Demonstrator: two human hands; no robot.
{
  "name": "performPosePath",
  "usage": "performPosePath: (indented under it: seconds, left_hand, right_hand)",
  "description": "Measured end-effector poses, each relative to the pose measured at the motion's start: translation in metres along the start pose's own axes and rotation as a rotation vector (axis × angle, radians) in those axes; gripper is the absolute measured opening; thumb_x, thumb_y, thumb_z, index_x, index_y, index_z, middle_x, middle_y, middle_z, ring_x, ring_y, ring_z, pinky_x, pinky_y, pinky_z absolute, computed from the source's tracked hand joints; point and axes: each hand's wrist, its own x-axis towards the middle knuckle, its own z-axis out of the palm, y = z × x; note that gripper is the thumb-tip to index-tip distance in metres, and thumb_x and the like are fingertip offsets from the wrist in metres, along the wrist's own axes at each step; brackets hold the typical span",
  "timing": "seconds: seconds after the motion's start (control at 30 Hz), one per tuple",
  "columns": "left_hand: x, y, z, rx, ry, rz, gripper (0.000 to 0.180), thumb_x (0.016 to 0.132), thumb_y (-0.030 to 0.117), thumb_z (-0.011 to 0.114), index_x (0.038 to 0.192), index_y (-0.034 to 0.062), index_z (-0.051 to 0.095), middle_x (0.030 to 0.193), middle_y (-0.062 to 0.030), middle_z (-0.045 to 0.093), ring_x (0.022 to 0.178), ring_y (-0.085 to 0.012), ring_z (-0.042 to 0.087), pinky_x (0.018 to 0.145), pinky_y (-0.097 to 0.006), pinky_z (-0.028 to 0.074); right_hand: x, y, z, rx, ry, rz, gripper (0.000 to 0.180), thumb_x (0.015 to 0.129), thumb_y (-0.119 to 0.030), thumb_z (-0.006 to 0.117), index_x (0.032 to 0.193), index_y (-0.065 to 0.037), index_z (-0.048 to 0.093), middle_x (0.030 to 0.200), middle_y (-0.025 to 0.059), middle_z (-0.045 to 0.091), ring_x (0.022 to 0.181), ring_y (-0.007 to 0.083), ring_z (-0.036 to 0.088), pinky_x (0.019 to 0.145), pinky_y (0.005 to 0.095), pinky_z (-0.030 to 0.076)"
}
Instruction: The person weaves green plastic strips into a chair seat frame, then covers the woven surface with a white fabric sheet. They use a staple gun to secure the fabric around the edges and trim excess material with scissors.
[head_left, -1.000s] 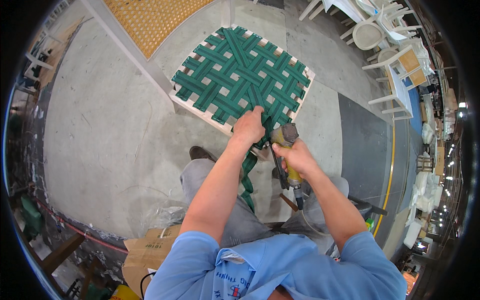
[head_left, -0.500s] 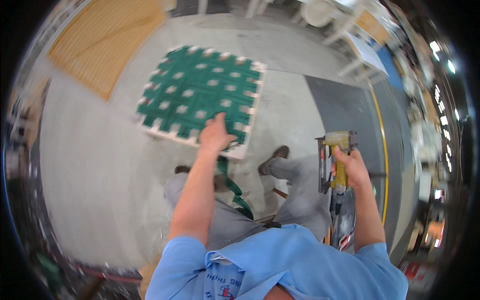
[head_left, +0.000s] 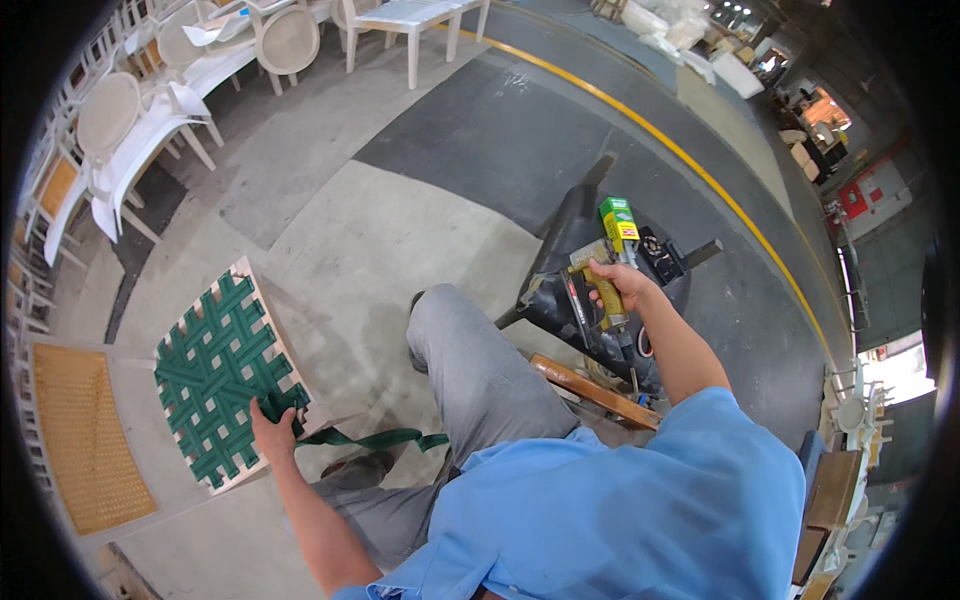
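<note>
Over grey floor (head_left: 370, 220), reaching wide with both arms (head_left: 682, 338), from green woven seat (head_left: 207, 376) at left to black stand (head_left: 546, 301) at right.
Resting the left hand (head_left: 273, 432) at the seat's near corner, cannot tell whether pinching; curling the right hand (head_left: 622, 283) around a yellow nail gun (head_left: 588, 257); with room between seat edge and knee (head_left: 455, 325), crossed by green strap (head_left: 372, 441).

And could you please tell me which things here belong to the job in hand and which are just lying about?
Seemingly part of the job:
woven green seat, touched by the left hand
loose green strap
yellow power tool, in the right hand
green box beside it, possibly

Seemingly just lying about:
pale chairs, upper left
white bundles, top
</note>
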Motion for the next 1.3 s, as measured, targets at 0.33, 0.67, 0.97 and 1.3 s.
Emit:
performPosePath:
  seconds: [0.33, 0.67, 0.97, 1.3]
  left_hand:
    - [0.017, -0.009, -0.057, -0.146, 0.195, -0.087, 0.029, 0.092, 0.027, 0.081, 0.106, 0.0030, 0.071, 0.088, -0.0183, 0.074, 0.078, -0.0342, 0.073, 0.072, -0.044, 0.055]
    - [-0.008, 0.020, -0.043, -0.519, 0.077, -0.108, 0.012, 0.097, 0.010, 0.076, 0.098, 0.0038, 0.067, 0.070, -0.0010, 0.061, 0.053, -0.0103, 0.056, 0.049, -0.030, 0.043]
    - [-0.006, 0.014, -0.063, -0.538, -0.391, -0.131, 0.008, 0.096, 0.007, 0.076, 0.097, 0.0040, 0.069, 0.073, 0.0010, 0.061, 0.058, -0.0089, 0.057, 0.053, -0.028, 0.046]
    - [-0.015, 0.011, -0.063, -0.212, -0.622, 0.053, 0.012, 0.092, 0.011, 0.081, 0.093, 0.0031, 0.071, 0.080, 0.0009, 0.062, 0.071, -0.0096, 0.060, 0.060, -0.030, 0.048]
  right_hand:
    - [0.031, 0.061, -0.045, -0.665, 0.431, -0.388, 0.027, 0.095, -0.028, 0.075, 0.096, -0.001, 0.074, 0.070, 0.0023, 0.064, 0.055, 0.0128, 0.059, 0.049, 0.0325, 0.044]
    - [-0.019, 0.169, -0.129, -1.059, 0.791, -0.128, 0.041, 0.082, -0.010, 0.086, 0.114, -0.005, 0.060, 0.088, 0.0121, 0.071, 0.066, 0.0237, 0.069, 0.050, 0.0395, 0.053]
    - [-0.048, 0.144, -0.113, -0.436, 0.580, 0.121, 0.054, 0.084, 0.001, 0.068, 0.135, 0.009, 0.053, 0.113, 0.0214, 0.071, 0.093, 0.0328, 0.075, 0.076, 0.0431, 0.061]
    - [-0.086, 0.106, -0.069, -0.294, 0.837, -0.212, 0.054, 0.095, -0.009, 0.078, 0.143, 0.002, 0.054, 0.103, 0.0082, 0.069, 0.084, 0.0169, 0.066, 0.071, 0.0323, 0.053]
